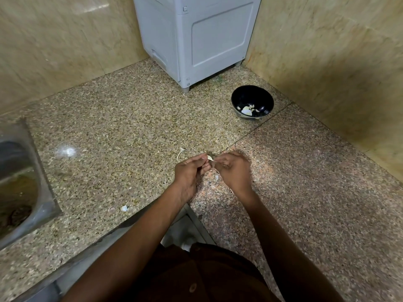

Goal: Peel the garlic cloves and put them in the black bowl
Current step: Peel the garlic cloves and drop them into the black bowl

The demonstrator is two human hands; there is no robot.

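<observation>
Garlic clove [209, 158] pinched, seemingly, between both hands.

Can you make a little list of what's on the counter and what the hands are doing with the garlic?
left hand: pinches the clove
right hand: pulls at the clove's skin
bowl: black, back right on the counter, pale garlic pieces inside
peels: scraps near the front edge, one strip beyond the hands
sink: far left
grey appliance: back corner
</observation>
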